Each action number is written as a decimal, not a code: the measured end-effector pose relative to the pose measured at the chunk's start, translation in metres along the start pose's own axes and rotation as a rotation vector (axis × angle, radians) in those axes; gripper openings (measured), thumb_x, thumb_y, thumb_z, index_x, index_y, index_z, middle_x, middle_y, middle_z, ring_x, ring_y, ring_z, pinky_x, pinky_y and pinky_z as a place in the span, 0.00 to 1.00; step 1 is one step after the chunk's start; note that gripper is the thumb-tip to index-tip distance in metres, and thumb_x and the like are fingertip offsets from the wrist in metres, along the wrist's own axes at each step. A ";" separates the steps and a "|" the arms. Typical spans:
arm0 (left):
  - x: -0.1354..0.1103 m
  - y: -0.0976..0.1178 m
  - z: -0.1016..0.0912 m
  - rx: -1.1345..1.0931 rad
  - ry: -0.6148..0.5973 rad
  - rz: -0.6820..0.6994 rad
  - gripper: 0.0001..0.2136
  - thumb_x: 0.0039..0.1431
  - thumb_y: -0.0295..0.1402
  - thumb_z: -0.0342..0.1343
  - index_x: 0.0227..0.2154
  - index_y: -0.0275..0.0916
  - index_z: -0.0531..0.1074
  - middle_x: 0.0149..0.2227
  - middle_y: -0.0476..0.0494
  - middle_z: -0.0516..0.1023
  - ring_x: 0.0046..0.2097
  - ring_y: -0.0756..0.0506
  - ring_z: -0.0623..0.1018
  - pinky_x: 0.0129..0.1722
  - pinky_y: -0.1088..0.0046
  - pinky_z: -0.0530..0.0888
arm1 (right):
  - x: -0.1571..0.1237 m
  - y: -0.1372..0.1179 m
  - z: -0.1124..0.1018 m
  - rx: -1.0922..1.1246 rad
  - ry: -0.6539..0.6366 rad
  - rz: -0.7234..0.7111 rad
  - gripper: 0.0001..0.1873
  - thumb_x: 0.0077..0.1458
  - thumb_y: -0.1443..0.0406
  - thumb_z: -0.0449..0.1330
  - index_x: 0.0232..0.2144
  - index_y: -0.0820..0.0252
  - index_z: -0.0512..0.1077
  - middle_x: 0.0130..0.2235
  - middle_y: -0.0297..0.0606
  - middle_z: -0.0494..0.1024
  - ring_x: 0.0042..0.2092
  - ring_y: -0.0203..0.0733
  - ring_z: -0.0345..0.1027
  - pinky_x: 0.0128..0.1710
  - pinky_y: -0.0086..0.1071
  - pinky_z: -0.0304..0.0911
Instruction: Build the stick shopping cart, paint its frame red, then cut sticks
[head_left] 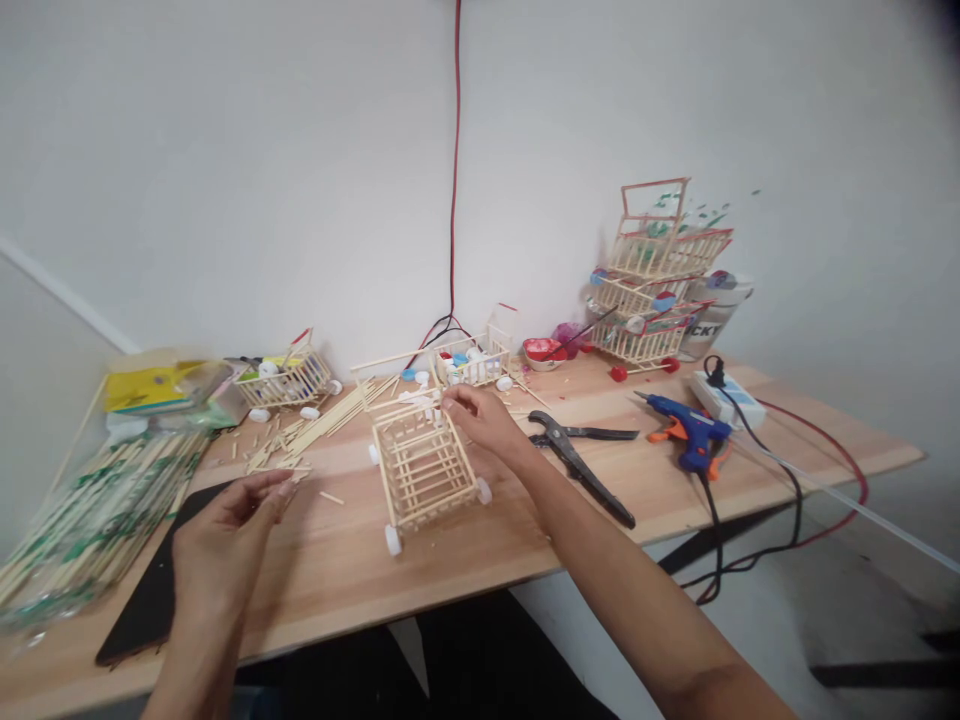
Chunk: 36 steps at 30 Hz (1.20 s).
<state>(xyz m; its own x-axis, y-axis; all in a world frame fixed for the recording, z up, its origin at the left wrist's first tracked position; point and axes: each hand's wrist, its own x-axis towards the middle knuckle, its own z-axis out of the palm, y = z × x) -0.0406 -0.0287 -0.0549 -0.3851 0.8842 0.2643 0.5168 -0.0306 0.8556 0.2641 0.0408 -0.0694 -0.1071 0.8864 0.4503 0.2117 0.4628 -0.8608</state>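
A miniature shopping cart (427,465) made of thin wooden sticks stands in the middle of the table, with white round wheels and a raised handle frame at its back left. My right hand (484,420) pinches the cart's upper edge near its back corner. To the cart's left, my left hand (232,525) is closed in a pinch, with a short wooden stick (300,475) at its fingertips. Loose sticks (330,425) lie just beyond that hand, and one short piece (331,497) rests alone between hand and cart.
Pliers (574,460) and a blue glue gun (686,430) lie right, beside a power strip (727,400) with trailing cables. More stick carts (652,290) are stacked at the back right. Bagged sticks (105,520) and a black mat (150,600) occupy the left.
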 end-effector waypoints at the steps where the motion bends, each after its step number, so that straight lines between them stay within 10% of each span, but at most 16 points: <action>1: 0.001 0.000 -0.005 0.043 0.017 0.003 0.18 0.43 0.48 0.62 0.32 0.40 0.79 0.26 0.50 0.77 0.32 0.44 0.74 0.35 0.71 0.69 | 0.000 0.000 0.000 0.002 -0.003 0.000 0.12 0.55 0.56 0.55 0.32 0.60 0.71 0.32 0.34 0.73 0.35 0.39 0.66 0.38 0.32 0.60; 9: 0.007 0.012 -0.020 0.281 0.146 0.122 0.16 0.53 0.49 0.57 0.20 0.41 0.74 0.15 0.54 0.65 0.23 0.46 0.69 0.27 0.72 0.63 | 0.000 0.002 0.001 -0.022 0.010 -0.007 0.13 0.56 0.56 0.54 0.32 0.60 0.71 0.31 0.33 0.72 0.34 0.39 0.65 0.38 0.32 0.59; 15: 0.022 0.060 -0.011 0.355 0.146 0.775 0.14 0.63 0.43 0.55 0.46 0.43 0.78 0.54 0.40 0.78 0.56 0.35 0.75 0.56 0.57 0.69 | -0.002 -0.003 -0.001 -0.049 0.005 -0.002 0.12 0.57 0.58 0.54 0.32 0.60 0.71 0.30 0.33 0.73 0.34 0.38 0.65 0.38 0.31 0.59; 18: 0.026 0.095 -0.002 0.299 0.192 0.966 0.12 0.64 0.37 0.57 0.49 0.47 0.77 0.53 0.42 0.78 0.56 0.38 0.75 0.59 0.55 0.68 | -0.002 -0.004 -0.001 -0.032 0.016 -0.001 0.11 0.57 0.59 0.54 0.32 0.60 0.72 0.31 0.33 0.74 0.36 0.38 0.66 0.38 0.30 0.60; 25: 0.042 0.155 0.050 0.388 -0.160 1.383 0.09 0.67 0.31 0.53 0.45 0.41 0.77 0.53 0.39 0.78 0.55 0.40 0.72 0.55 0.57 0.70 | -0.001 -0.005 0.000 -0.029 0.013 0.040 0.11 0.57 0.59 0.55 0.34 0.60 0.72 0.34 0.34 0.76 0.37 0.38 0.68 0.40 0.30 0.60; 36: 0.068 0.159 0.086 0.493 -0.458 1.509 0.11 0.68 0.34 0.50 0.42 0.46 0.79 0.56 0.42 0.77 0.61 0.36 0.69 0.58 0.53 0.66 | -0.002 -0.007 0.000 -0.007 0.033 0.006 0.12 0.58 0.60 0.57 0.41 0.59 0.74 0.42 0.37 0.80 0.43 0.40 0.72 0.43 0.32 0.63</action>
<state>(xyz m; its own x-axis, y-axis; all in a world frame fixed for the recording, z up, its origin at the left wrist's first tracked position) 0.0810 0.0668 0.0605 0.8549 0.2545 0.4521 0.4042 -0.8730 -0.2729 0.2629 0.0361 -0.0645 -0.0733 0.8886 0.4528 0.2192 0.4573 -0.8619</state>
